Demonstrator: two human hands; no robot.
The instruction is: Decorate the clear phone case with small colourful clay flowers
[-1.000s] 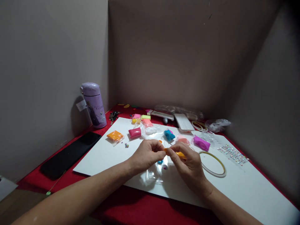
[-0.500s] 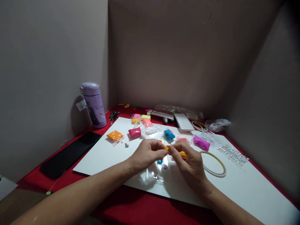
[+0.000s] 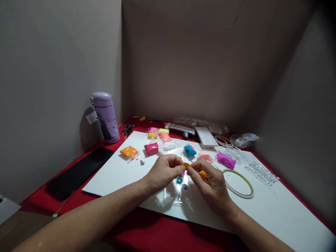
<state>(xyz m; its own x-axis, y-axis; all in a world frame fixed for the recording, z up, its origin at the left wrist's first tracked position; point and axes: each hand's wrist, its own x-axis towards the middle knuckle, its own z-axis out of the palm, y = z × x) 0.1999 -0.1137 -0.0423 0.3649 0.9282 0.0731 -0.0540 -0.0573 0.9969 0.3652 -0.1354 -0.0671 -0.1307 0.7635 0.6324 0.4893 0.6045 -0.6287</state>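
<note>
The left hand and the right hand together pinch one small orange clay-like piece between their fingertips, above one clear plastic sheet on one white board. The right hand also grips one larger orange lump. Beyond the left lie two packets: one orange, plastic-wrapped, one crimson, pillow-shaped.

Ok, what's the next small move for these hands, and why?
Perhaps a gentle pinch on the small orange piece: the left hand and right hand meet at it, both holding it, while more orange material shows within the right hand.
</note>
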